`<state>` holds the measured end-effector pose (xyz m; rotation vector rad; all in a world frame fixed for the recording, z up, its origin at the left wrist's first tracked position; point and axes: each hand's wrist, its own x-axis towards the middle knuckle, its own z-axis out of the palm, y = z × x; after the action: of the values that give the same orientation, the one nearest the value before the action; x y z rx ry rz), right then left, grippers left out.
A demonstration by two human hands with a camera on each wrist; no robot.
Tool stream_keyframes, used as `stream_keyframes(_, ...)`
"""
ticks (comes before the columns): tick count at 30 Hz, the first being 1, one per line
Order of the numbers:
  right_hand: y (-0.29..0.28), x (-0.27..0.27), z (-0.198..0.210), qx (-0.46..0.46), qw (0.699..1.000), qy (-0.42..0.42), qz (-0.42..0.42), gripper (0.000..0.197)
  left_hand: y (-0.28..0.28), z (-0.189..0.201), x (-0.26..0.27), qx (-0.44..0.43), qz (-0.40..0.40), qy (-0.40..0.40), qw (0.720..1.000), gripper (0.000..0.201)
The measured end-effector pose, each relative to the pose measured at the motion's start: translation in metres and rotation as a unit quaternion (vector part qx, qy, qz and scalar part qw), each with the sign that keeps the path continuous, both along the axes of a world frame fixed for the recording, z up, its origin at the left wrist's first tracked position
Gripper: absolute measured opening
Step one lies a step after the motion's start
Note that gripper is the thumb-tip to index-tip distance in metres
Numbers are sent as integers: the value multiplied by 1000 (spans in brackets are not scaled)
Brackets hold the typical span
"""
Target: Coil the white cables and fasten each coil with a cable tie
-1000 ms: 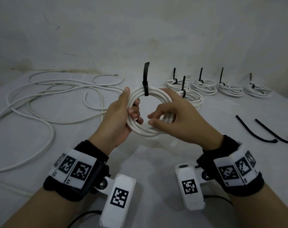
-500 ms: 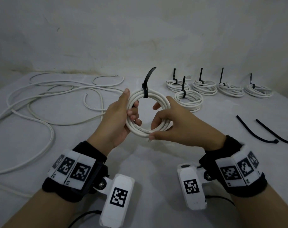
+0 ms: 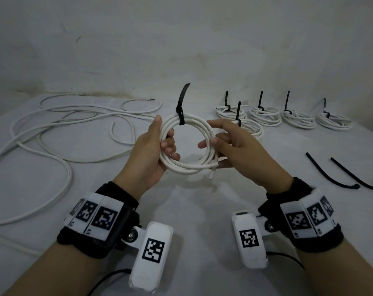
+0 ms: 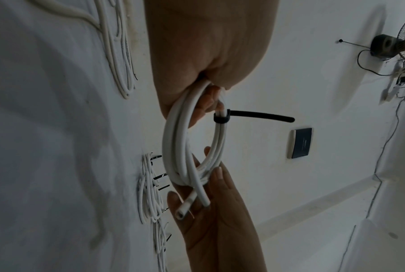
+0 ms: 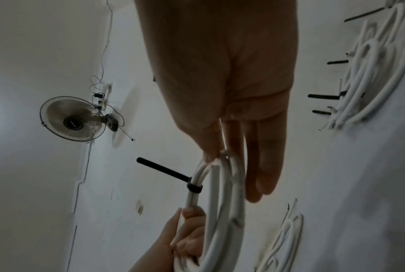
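A white cable coil [image 3: 189, 168] is held up above the table, bound at its top by a black cable tie [image 3: 182, 103] whose tail sticks up. My left hand [image 3: 147, 150] grips the coil's left side, fingers curled through the ring. On the right side lies my right hand [image 3: 241, 150], fingers straight and spread behind the strands, thumb touching underneath. Two cut cable ends [image 4: 180, 213] poke out by the right palm. The right wrist view shows the straight right fingers [image 5: 262, 156] behind the coil [image 5: 222, 211] and the tie [image 5: 192, 185].
Several tied coils [image 3: 265, 115] sit in a row at the back right. Two loose black cable ties [image 3: 328, 174] lie on the table at the right. Long loose white cables [image 3: 53, 133] sprawl over the left side. A wall [image 3: 181, 39] rises just behind the table.
My right hand's fingers have uncurled from their grip on the coil's lower right and spread out straight. The tie's tail has tipped to the right. The left hand keeps its grip.
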<state>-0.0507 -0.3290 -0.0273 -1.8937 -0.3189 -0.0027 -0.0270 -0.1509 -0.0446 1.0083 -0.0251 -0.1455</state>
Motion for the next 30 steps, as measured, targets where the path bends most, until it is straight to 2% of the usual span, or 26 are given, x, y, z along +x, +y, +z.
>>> stream_keyframes(3,-7,3,0,-11,1000,2,20,27,1,1,-1,3,-1,3,1000,45)
stream_keyframes(9,-27,4,6,9,992,86,97,27,-1,2,-3,27,-21,0,999,44)
stream_keyframes(12,-35,3,9,-24,992,76,95,22,-2,3,-5,33,-44,2,998,44)
stream_keyframes(14,-37,3,10,-38,996,55,65,19,-3,4,-6,33,-56,1,998,43)
stream_keyframes(16,-34,5,8,-14,999,34,29,15,-4,6,-7,33,-61,-4,998,43)
stream_keyframes(19,-23,9,0,70,997,21,3,13,-3,7,-7,29,-61,-13,998,42)
stream_keyframes(25,-10,8,-5,227,968,106,32,14,-1,6,-4,12,-57,-4,998,44)
stream_keyframes(30,-4,4,-6,177,968,152,90,19,1,5,-2,4,-46,11,999,43)
